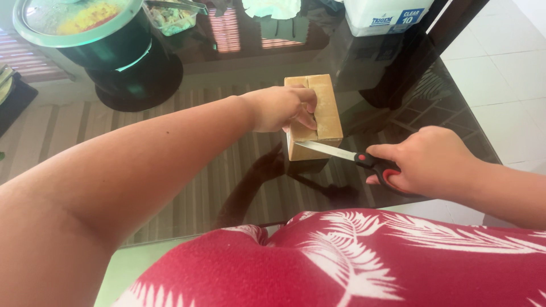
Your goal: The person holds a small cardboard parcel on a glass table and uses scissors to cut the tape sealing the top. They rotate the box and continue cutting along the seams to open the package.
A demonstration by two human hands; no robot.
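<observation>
A small brown cardboard box (327, 108) stands on the dark glass table (199, 170). My left hand (278, 107) rests on the box's top and left side, fingers curled over it, holding it in place. My right hand (424, 160) grips a pair of scissors (352, 156) with red and black handles. The metal blades point left, and their tip touches the near face of the box close to its top edge. Whether the blades are parted I cannot tell.
A dark round pot with a pale green glass lid (79, 28) stands at the back left. A clear food container (170, 17) and a white package (387, 14) sit along the far edge. The table's right edge drops to white floor tiles (506, 85).
</observation>
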